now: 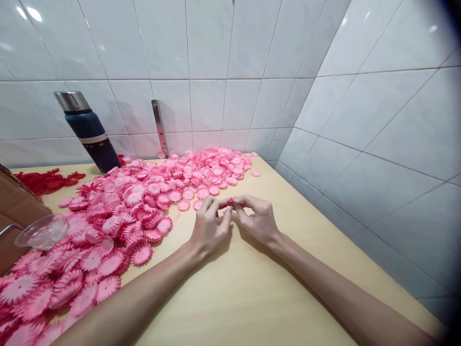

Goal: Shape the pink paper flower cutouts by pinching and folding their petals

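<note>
Red piece (231, 202) sat pinched in the fingertips of my left hand (209, 225) and right hand (260, 220), over the table (237, 293); pink flowers (134, 198) lay heaped beyond and leftward, 1 blue bottle (92, 133) behind them.

Two hands show, one left hand (211, 228) and one right hand (258, 223), with one small red piece (231, 202) between them. There are one tabletop (252, 293), one dark blue bottle (89, 129), one metal strip (159, 122), one cardboard box (19, 204), one clear plastic dish (43, 234), one red heap (50, 182) and two tiled walls (207, 53). The pink scalloped discs (142, 253) overlap too much for an exact count.
</note>
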Motion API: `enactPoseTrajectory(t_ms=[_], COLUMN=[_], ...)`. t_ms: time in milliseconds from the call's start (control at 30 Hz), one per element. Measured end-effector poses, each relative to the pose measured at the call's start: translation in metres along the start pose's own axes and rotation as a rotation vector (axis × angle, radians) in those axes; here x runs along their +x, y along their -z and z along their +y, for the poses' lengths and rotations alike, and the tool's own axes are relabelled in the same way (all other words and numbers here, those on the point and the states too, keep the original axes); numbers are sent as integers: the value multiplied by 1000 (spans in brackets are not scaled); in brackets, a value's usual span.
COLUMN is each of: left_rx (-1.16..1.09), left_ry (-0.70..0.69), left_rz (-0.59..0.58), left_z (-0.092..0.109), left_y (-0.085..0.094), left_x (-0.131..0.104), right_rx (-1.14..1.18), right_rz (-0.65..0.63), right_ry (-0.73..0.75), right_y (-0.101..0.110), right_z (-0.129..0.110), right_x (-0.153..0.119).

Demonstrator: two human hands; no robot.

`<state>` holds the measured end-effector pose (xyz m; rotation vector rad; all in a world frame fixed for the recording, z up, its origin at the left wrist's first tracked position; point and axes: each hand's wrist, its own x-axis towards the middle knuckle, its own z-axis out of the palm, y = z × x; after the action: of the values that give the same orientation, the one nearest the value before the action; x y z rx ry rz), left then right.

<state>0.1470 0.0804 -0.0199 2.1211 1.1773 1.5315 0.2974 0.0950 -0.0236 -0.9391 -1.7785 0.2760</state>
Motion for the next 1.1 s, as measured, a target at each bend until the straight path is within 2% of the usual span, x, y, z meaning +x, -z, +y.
enactPoseTrajectory(t_ms=[67, 233, 333, 467, 667, 867, 967, 1100], left_rx=[-112, -643, -777, -769, -660, -464, -467, -497], left_ry=[93, 526, 611, 606, 430, 357, 403, 469], left_rz=[-18, -17, -45, -144, -123, -178, -135, -56], left_z=[2, -3, -9, -12, -13, -12, -9, -7], left_y=[2, 2, 1, 2, 3, 1, 1, 2], left_x=[3, 10, 12, 11, 11, 9, 9, 11], right_rx=[67, 324, 384, 355, 290, 271, 259, 337], right_rz=[-16, -19, -70, -96, -122, -143, -113, -28], right_ry=[-24, -134, -118, -100, -67, -77, -160, -374], right_y=[2, 6, 8, 12, 12, 9, 7, 5], right_z=[5, 14, 13, 10, 15, 18, 14, 10], right_x=[3, 7, 9, 11, 9, 5, 6, 9])
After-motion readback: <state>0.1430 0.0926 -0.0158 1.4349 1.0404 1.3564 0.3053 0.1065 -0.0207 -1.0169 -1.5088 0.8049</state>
